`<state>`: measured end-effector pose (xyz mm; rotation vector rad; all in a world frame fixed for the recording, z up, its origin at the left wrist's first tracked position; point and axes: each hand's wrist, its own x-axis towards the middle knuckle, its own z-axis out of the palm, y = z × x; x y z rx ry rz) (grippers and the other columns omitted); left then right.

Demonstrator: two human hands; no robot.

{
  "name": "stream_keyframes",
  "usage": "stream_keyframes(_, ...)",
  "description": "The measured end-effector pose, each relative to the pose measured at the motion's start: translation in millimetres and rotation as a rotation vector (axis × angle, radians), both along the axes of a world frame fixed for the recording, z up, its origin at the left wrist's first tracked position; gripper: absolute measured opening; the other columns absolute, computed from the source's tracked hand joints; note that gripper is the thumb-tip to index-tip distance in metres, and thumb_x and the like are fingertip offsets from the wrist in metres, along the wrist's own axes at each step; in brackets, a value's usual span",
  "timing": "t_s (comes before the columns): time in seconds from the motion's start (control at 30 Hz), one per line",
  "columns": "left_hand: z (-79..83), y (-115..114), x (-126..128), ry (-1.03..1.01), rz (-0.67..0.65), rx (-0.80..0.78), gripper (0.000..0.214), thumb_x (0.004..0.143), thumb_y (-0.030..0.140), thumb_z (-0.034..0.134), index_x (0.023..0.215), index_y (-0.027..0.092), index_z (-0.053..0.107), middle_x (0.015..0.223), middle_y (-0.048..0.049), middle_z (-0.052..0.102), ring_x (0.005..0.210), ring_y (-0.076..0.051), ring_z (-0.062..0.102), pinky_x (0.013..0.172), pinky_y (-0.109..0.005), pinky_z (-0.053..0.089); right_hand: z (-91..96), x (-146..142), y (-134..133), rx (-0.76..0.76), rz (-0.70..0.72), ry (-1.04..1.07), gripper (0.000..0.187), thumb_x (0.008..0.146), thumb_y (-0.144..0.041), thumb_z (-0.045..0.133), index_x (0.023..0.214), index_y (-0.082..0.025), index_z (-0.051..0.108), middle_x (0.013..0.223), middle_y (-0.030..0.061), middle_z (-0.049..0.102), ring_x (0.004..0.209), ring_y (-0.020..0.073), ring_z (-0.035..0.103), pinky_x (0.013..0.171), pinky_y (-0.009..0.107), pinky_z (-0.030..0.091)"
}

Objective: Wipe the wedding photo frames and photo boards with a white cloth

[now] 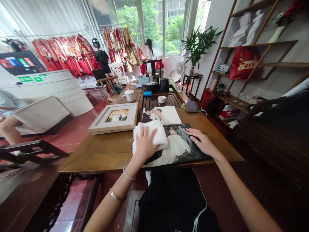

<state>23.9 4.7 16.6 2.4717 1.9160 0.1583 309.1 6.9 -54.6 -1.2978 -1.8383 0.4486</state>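
Observation:
A large dark wedding photo board (180, 145) lies flat at the near edge of a wooden tea table (108, 151). My left hand (145, 143) presses a folded white cloth (158, 133) onto the board's left half, fingers laid over the cloth. Spread flat on the board's right side, my right hand (202, 141) wears a ring and holds nothing. Behind the board lies a second, white-backed wedding print (166, 114). A white framed photo (116, 117) sits to the left of it.
Further back on the table are a white teapot (129, 95), a small cup (162, 99), a black kettle (164, 84) and a phone (192, 106). A shelf unit (241, 64) stands to the right, racks of red garments (65, 54) at the back left, another person's leg (9, 129) at far left.

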Motion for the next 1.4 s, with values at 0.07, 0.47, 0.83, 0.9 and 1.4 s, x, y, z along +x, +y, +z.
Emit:
stream_keyframes(0.07, -0.3, 14, 3, 0.001, 0.019, 0.013, 0.066, 0.082, 0.036, 0.059, 0.144, 0.028, 0.037, 0.154, -0.0151, 0.027, 0.144, -0.035, 0.017, 0.108, -0.058, 0.026, -0.6, 0, 0, -0.001, -0.004, 0.003, 0.032, 0.09, -0.029, 0.049, 0.115, -0.027, 0.068, 0.131, 0.0056, 0.061, 0.129, 0.0236, 0.049, 0.113, 0.051, 0.033)
stream_keyframes(0.47, 7.1, -44, 10, -0.047, -0.051, -0.082, 0.073, 0.077, 0.023, 0.058, 0.146, 0.028, 0.033, 0.157, -0.0141, 0.019, 0.146, -0.034, 0.007, 0.112, -0.055, 0.02, 0.9, -1, 1, -0.018, -0.041, 0.059, 0.03, 0.088, -0.03, 0.051, 0.111, -0.03, 0.07, 0.13, 0.0038, 0.062, 0.128, 0.0247, 0.051, 0.112, 0.052, 0.034)
stream_keyframes(0.83, 7.6, -66, -1, -0.07, -0.055, -0.127, 0.077, 0.075, 0.021, 0.058, 0.146, 0.031, 0.033, 0.158, -0.0099, 0.019, 0.146, -0.031, 0.01, 0.114, -0.052, 0.02, -0.2, -5, 3, -0.038, -0.072, 0.192, 0.028, 0.083, -0.031, 0.059, 0.108, -0.025, 0.072, 0.133, 0.0077, 0.06, 0.126, 0.0266, 0.053, 0.108, 0.049, 0.04)
stream_keyframes(0.9, 5.4, -53, 3, -0.06, -0.021, -0.084, 0.073, 0.077, 0.024, 0.057, 0.146, 0.029, 0.034, 0.157, -0.0124, 0.021, 0.146, -0.033, 0.012, 0.111, -0.054, 0.023, -1.5, -5, 3, -0.039, -0.071, 0.282, 0.032, 0.08, -0.034, 0.063, 0.11, -0.024, 0.071, 0.136, 0.0093, 0.057, 0.127, 0.0268, 0.052, 0.106, 0.047, 0.043)
stream_keyframes(1.4, -4.8, 20, 11, -0.038, -0.003, 0.05, 0.065, 0.08, 0.03, 0.055, 0.142, 0.03, 0.038, 0.154, -0.0113, 0.028, 0.143, -0.032, 0.019, 0.107, -0.056, 0.028, 7.4, -13, -6, 0.043, -0.075, 0.009, 0.032, 0.085, -0.036, 0.059, 0.114, -0.027, 0.069, 0.131, 0.0066, 0.062, 0.123, 0.0262, 0.055, 0.109, 0.05, 0.039)
